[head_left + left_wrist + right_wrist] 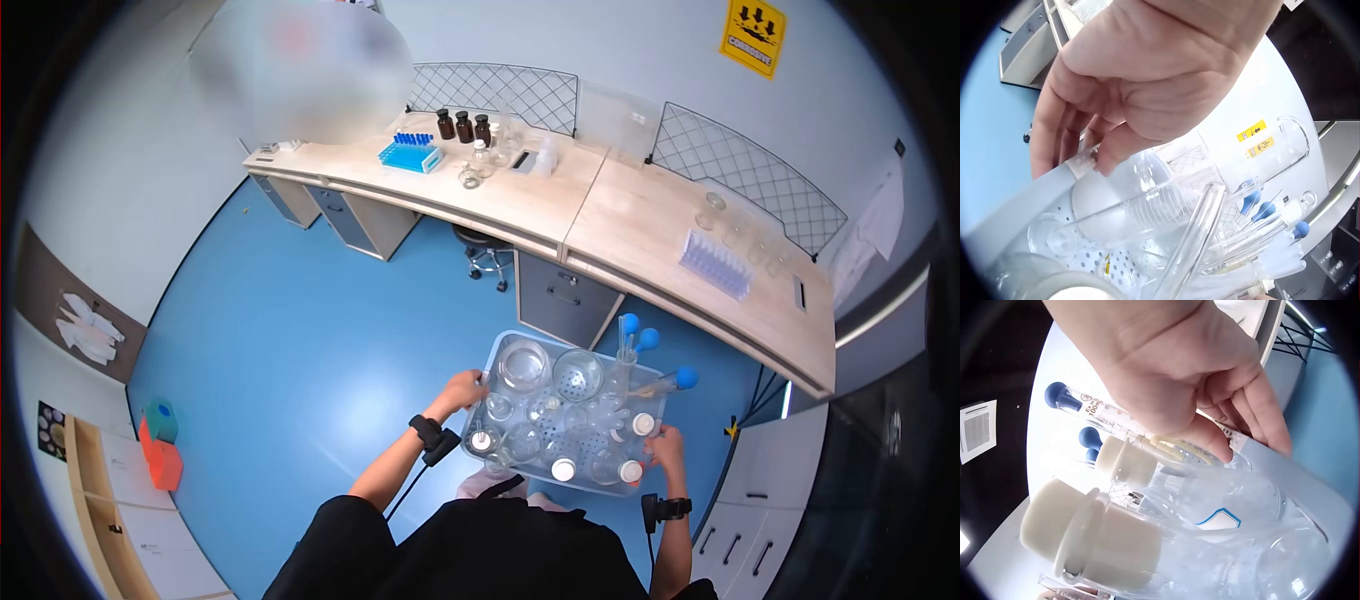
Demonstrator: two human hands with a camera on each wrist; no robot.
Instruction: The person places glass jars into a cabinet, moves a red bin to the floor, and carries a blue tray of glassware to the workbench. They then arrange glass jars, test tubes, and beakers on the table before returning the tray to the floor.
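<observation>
A pale translucent tray [478, 452] full of glassware is held up in front of the body. My left hand [462, 390] grips its left rim, thumb inside and fingers outside, as the left wrist view shows of the hand [1141, 81]. My right hand [664, 448] grips the right rim; in the right wrist view the hand [1191, 381] pinches the edge [1297, 478] beside a bottle with a cream stopper [1125, 540]. Glass dishes [523, 366], stoppered bottles and a cylinder with blue-bulbed droppers [648, 339] stand in the tray.
A long wooden bench [510, 205] runs beyond the tray, holding brown bottles [464, 127], a blue tube rack [410, 157] and a clear rack [715, 265]. A stool [486, 250] stands under it. White cabinets [745, 510] are at right, orange and green boxes [164, 465] at left.
</observation>
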